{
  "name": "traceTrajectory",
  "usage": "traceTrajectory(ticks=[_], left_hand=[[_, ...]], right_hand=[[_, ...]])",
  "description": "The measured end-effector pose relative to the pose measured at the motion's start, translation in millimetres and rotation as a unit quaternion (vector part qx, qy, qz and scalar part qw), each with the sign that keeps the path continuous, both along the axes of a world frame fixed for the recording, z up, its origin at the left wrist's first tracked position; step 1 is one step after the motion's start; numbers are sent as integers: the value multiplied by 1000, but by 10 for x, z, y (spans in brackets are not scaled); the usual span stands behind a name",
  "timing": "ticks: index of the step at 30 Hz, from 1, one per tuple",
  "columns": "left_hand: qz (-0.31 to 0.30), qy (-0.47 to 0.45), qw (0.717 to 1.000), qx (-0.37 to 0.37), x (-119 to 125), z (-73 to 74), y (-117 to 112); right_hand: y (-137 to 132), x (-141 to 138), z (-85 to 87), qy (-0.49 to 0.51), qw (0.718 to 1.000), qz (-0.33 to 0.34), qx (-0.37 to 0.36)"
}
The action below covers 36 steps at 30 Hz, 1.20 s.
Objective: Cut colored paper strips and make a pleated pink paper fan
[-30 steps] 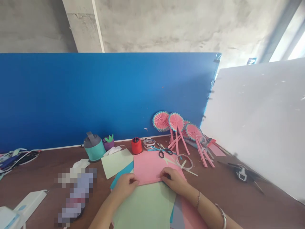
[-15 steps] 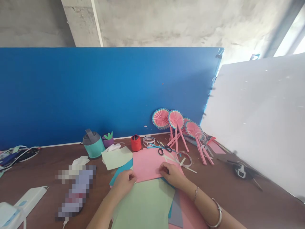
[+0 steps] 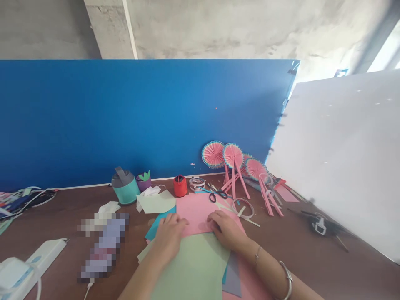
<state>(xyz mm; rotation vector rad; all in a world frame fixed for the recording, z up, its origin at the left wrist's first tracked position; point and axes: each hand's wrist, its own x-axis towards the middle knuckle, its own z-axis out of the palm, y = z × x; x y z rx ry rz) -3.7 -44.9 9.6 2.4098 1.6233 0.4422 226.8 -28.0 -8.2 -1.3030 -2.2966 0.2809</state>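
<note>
A pink paper sheet (image 3: 196, 210) lies on the brown table (image 3: 296, 250), on top of a stack with a light green sheet (image 3: 193, 271), a blue sheet (image 3: 156, 227) and a grey sheet (image 3: 233, 277). My left hand (image 3: 170, 235) rests on the pink sheet's near left edge, fingers laid flat and pressing down. My right hand (image 3: 226, 229) presses on the sheet's near right edge, fingers curved onto the paper. Both wrists reach in from the bottom; the right one wears bracelets.
Black scissors (image 3: 218, 194), a red spool (image 3: 180, 186), tape rolls (image 3: 196, 183) and a teal container (image 3: 125, 191) stand behind the papers. Pink paper fans (image 3: 233, 160) lean on the blue board (image 3: 125, 121). A white board (image 3: 343, 154) stands right, a black tool (image 3: 318, 223) beside it.
My left hand slid forward onto the pink sheet and flattened. The right hand stays on the right edge. The view shifted slightly.
</note>
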Motion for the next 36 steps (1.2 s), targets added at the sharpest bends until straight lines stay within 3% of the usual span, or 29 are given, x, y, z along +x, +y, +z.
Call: traceTrajectory(ticks=[3, 6, 12, 18, 22, 24, 27, 29, 32, 36], left_hand=[[-91, 40, 993, 64, 88, 32, -76], [-127, 63, 987, 73, 162, 56, -110], [-109, 91, 988, 60, 131, 48, -78], [-40, 100, 994, 30, -52, 52, -14], [-11, 32, 999, 27, -110, 33, 48], [31, -42, 997, 62, -126, 10, 87], [132, -169, 967, 137, -125, -32, 126], [161, -226, 953, 117, -90, -57, 119], [128, -258, 957, 16, 28, -74, 58], [83, -326, 942, -24, 234, -60, -41]], right_hand=[[-35, -20, 3, -74, 994, 29, 71], [-35, -32, -27, -110, 987, 67, 92], [-27, 45, -11, -114, 986, 87, 86], [-71, 155, 98, -142, 981, 70, 111], [-35, 126, 49, -170, 972, 59, 148], [2, 109, 8, -165, 971, 51, 166], [46, 86, -24, -103, 977, 29, 185], [43, 59, -11, -36, 980, 1, 195], [-20, -11, 43, 40, 976, -16, 213], [-144, -115, 108, 23, 968, 21, 250]])
